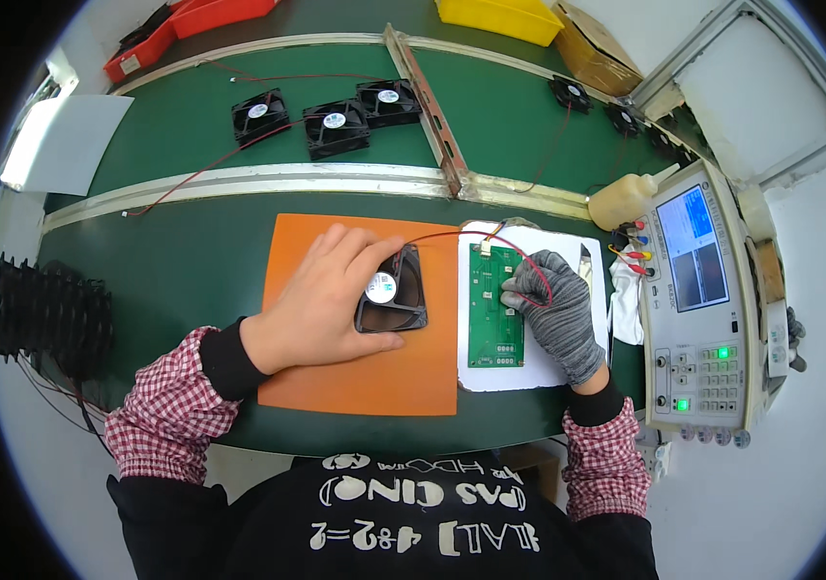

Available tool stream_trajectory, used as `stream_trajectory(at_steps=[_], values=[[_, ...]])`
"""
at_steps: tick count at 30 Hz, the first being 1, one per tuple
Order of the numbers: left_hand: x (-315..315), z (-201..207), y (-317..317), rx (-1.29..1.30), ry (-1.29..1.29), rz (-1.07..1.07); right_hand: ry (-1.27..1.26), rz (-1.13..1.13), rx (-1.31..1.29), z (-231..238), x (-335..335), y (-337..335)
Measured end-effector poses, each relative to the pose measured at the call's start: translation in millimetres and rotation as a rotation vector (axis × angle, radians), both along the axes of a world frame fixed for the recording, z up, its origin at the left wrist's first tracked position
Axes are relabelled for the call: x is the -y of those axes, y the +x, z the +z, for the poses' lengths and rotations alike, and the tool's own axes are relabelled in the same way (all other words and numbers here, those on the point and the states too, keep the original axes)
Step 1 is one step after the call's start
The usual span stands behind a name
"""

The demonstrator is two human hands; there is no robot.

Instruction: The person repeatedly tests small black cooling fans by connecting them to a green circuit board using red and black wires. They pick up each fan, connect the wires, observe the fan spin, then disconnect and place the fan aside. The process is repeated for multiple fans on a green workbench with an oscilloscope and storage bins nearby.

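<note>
My bare left hand (321, 300) grips a black square cooling fan (410, 304) from its left side, thumb along the near edge and fingers over the far one. The fan lies on an orange mat (365, 387), its round white label facing up. From it a thin red cable (452, 232) arcs over to my right hand (553, 304), which wears a grey glove. Those gloved fingers pinch the cable's end against the right edge of a green circuit board (486, 319); they hide the plug itself. The board rests on a white pad (544, 372).
A test instrument (708, 348) with a lit screen stands at the right, beside a squeeze bottle (623, 201). Beyond the metal rail (268, 179) lie several fans (336, 129). A stack of black fans (50, 314) sits at the left edge. Red and yellow bins (505, 17) stand at the back.
</note>
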State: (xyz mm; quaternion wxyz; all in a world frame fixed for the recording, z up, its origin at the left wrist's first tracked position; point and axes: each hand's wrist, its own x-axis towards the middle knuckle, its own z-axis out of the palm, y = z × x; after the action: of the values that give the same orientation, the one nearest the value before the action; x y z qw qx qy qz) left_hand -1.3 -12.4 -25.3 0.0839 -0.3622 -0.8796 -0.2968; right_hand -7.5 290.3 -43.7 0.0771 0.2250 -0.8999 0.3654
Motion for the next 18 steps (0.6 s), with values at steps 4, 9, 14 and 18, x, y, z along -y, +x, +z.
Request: stream_trajectory(at_steps=[4,9,14,18], values=[[-2,4,0,-0.054,-0.008,-0.003,-0.121,-0.058,0.123,-1,0,2],[0,47,43,-0.869,-0.141,-0.048,-0.27,-0.022,0.119,-6,-2,2],[17,65,59,0.535,0.697,-0.667,-0.159,-0.021,0.066,-12,-10,-1],[32,85,66,1.898,0.888,-0.532,-0.177,0.015,0.079,-11,-5,-4]])
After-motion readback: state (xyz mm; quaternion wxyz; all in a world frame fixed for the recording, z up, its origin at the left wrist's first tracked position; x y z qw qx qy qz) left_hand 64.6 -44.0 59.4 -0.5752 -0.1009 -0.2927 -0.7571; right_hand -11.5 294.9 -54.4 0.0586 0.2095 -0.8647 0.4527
